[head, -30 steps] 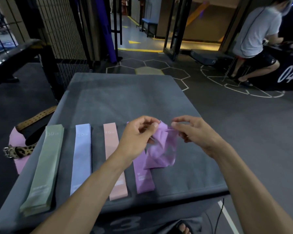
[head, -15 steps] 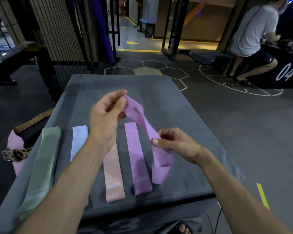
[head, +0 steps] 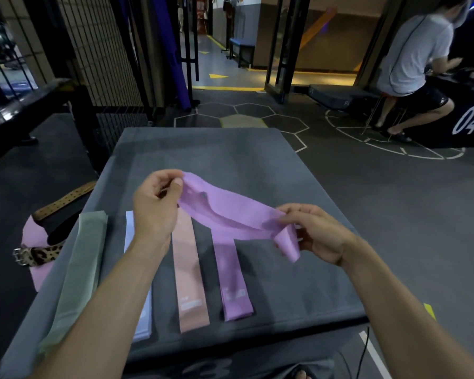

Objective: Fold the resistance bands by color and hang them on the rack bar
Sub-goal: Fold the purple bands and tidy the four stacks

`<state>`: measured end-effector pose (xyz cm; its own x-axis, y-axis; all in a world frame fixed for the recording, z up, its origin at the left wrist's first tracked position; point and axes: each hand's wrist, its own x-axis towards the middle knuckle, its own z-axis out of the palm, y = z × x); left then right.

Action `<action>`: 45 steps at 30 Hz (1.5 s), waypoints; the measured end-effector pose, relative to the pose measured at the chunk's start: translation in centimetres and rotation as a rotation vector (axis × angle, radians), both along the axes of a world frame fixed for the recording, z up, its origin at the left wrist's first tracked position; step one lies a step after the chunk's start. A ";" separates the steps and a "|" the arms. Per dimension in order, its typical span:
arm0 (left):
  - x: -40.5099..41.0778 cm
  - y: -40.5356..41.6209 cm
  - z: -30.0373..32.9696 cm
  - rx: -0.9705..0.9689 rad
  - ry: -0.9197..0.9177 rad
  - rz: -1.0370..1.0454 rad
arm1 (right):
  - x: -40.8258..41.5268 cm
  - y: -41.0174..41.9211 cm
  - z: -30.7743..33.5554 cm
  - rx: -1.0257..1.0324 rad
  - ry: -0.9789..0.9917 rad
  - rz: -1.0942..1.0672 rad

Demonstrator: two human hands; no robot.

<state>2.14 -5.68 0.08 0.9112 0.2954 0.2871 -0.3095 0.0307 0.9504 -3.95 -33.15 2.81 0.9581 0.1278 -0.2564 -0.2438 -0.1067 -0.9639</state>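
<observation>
At frame centre, the left hand (head: pixel 155 206) and right hand (head: pixel 316 233) each pinch an end of a purple band (head: pixel 230 212), stretched above the table (head: pixel 257 160).

Five bands: two purple (head: pixel 230 214), green (head: pixel 82 263), blue (head: pixel 129 228), pink (head: pixel 189 274).

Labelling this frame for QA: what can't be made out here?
Head view only:
- Blue band: mostly hidden behind the left hand and forearm.
- Printed labels on the pink band and the flat purple band: too blurred to read.
- Rack bar: none identifiable.
- Held purple band: fold count unclear, layers bunch at the right hand.
</observation>
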 end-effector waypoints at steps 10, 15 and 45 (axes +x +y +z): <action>-4.0 -5.4 1.2 0.486 -0.016 -0.586 | 0.1 1.0 2.2 0.122 -0.129 -0.394; -4.9 -6.8 1.2 0.523 -0.102 -0.606 | -0.3 2.8 2.0 0.137 -0.101 -0.351; -4.9 -5.6 1.7 0.259 0.245 -0.854 | -0.9 -0.2 1.8 0.271 -0.210 -0.021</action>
<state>-2.78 -11.24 1.74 0.8341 -0.5513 0.0207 -0.0690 -0.0670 0.9954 -4.84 -33.31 4.62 0.9895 0.1440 -0.0125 -0.0362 0.1631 -0.9860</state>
